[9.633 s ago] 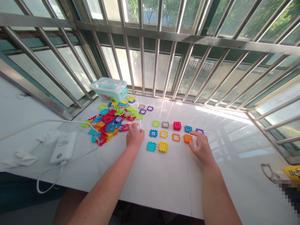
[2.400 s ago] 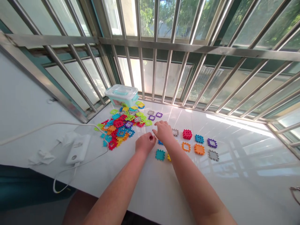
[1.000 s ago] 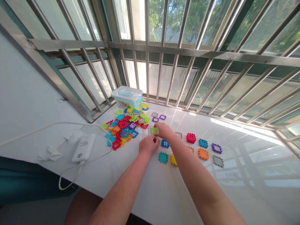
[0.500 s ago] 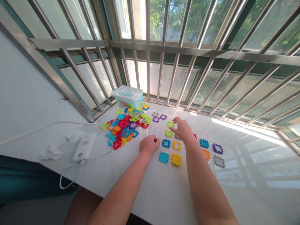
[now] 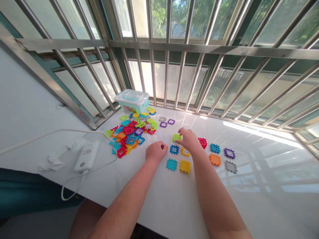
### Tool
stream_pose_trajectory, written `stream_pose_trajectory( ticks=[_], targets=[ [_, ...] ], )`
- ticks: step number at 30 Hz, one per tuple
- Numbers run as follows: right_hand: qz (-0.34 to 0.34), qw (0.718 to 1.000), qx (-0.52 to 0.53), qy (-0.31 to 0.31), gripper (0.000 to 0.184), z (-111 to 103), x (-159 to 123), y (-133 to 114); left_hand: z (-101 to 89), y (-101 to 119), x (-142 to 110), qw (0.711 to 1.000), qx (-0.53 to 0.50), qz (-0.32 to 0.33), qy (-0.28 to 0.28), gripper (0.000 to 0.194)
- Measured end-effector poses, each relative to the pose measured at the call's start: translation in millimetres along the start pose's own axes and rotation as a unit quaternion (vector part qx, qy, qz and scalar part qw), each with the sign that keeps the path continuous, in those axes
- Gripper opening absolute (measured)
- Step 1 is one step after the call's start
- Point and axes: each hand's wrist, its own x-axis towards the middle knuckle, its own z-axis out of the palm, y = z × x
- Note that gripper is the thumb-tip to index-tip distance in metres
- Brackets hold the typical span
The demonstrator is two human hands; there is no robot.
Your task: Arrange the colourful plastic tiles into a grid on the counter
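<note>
A lime-green interlocking tile (image 5: 176, 137) lies touching the right hand's (image 5: 189, 140) fingertips, though any grip is unclear; the loosely closed left hand (image 5: 156, 152) sits farther left, apart.

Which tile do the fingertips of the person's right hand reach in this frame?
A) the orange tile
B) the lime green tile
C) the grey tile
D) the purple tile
B: the fingertips of the right hand meet the lime green tile, which sits just left of the hand.
</note>
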Motion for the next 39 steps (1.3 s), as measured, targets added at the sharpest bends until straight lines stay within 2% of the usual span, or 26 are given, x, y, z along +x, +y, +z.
stream_pose_trajectory(
  ticks=[21,26,30,34,39],
  targets=[
    [0.019,0.999,-0.007,-0.029,0.041,5,0,6,1.1,-1,0,1.000,0.001,0.003,0.001,0.030],
    [0.002,1.000,-0.010,0.008,0.037,2,-2,2,1.5,-1,1,1.000,-0.001,0.006,0.005,0.030],
    [-0.031,0.998,0.014,0.048,0.026,5,-2,-21,0.9,0,1,1.000,0.005,-0.002,-0.001,0.030],
    [-0.075,0.996,0.015,0.049,0.023,13,15,-63,-0.2,0,1,1.000,0.000,0.008,-0.004,0.029],
    [-0.100,0.994,-0.025,0.025,0.036,34,54,-122,-0.5,-5,4,0.999,-0.009,0.012,-0.043,0.027]
  ],
)
